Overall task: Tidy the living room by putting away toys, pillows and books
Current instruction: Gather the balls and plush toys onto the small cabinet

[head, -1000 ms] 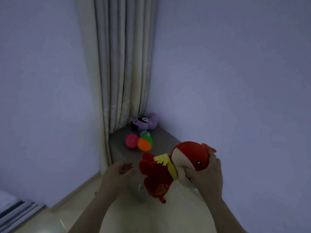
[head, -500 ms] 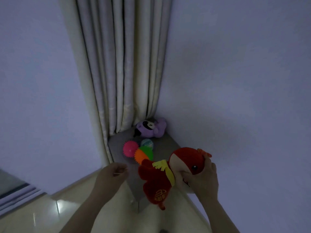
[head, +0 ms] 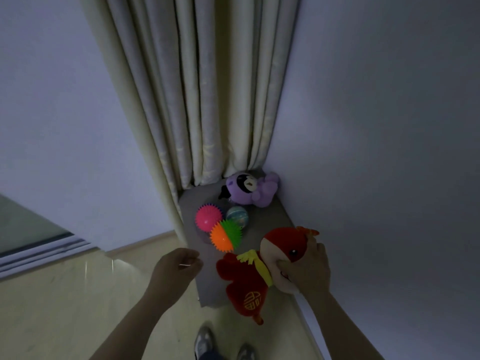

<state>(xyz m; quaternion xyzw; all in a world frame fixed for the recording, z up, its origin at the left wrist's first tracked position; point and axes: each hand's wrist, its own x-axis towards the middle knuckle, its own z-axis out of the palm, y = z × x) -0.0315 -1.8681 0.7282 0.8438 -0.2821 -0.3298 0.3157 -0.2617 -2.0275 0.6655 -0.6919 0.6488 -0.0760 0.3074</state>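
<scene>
Right hand [head: 306, 271] grips red plush toy [head: 244, 284] by head, over grey bench [head: 207, 287]. Left hand [head: 174, 271] beside toy: loosely curled, empty.

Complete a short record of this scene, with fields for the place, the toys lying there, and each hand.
Place: room corner, curtain behind a grey pad
Toys on pad: purple plush, pink spiky ball, pale ball, orange-green spiky ball
Right hand: grips red plush by its head, at the pad's near end
Left hand: fingers loosely curled, holding nothing
</scene>
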